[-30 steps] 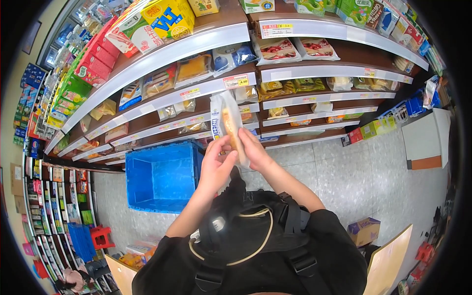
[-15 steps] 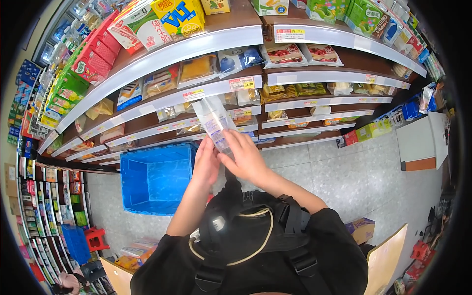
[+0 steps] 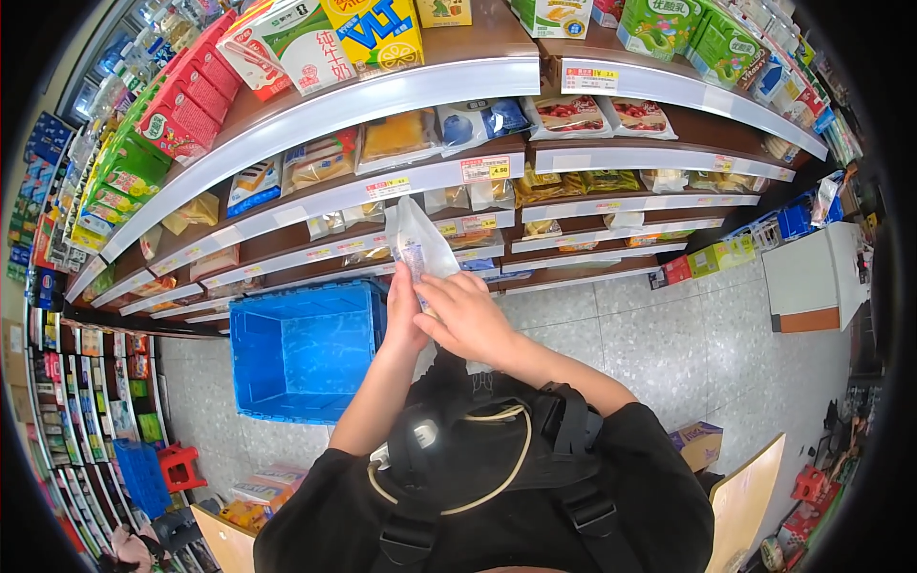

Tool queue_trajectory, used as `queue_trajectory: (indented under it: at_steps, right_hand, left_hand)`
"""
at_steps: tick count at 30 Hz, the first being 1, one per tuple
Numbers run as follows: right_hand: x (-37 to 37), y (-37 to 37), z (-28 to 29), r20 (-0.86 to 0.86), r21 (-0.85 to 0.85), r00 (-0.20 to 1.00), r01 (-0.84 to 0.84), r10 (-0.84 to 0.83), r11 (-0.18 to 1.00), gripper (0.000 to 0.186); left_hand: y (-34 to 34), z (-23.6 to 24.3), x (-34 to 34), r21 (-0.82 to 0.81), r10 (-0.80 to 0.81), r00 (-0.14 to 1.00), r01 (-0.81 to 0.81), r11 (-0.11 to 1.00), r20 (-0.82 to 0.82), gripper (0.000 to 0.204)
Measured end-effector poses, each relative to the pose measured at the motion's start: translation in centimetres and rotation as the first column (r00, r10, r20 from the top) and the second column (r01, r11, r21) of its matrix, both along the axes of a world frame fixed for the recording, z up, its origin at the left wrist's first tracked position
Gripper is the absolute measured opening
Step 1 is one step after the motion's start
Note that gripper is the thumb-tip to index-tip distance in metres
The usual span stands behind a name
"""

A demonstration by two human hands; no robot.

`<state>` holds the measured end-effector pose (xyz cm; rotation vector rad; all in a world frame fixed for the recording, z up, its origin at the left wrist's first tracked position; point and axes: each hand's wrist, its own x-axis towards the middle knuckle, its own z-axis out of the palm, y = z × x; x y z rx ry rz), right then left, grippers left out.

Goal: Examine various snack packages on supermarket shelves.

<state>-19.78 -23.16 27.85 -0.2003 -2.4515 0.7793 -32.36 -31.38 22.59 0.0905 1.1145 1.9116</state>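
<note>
A long pale plastic package (image 3: 422, 239), with small blue print on the side facing up, is held between both hands in front of the shelving. My left hand (image 3: 407, 310) grips its left side, fingers pointing up along it. My right hand (image 3: 460, 315) lies across the lower part, fingers bent over it and hiding much of that end. Just beyond the package, a shelf edge with price labels (image 3: 486, 170) runs below a row of bagged bread (image 3: 399, 134).
A blue plastic crate (image 3: 250, 372) stands on the floor at left. Drink cartons (image 3: 373, 29) line the top shelf. At right are a pale box-like stand (image 3: 812, 272) and a cardboard carton (image 3: 695, 447). Wooden boards (image 3: 745, 492) and red stools (image 3: 180, 468) are near the lower edges.
The package has been turned over from its side showing a golden bread to its printed pale side. My right hand has moved left across it, and the shelving sits slightly lower in view.
</note>
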Motion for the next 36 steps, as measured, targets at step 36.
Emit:
queue_trajectory:
  at_steps: [36]
  right_hand:
    - [-2.9, -0.4, -4.3, -0.033, -0.510, 0.996, 0.058, -0.087, 0.858, 0.065]
  left_hand:
    - [0.5, -2.0, -1.3, 0.109, -0.050, 0.998, 0.052, 0.993, -0.024, 0.059]
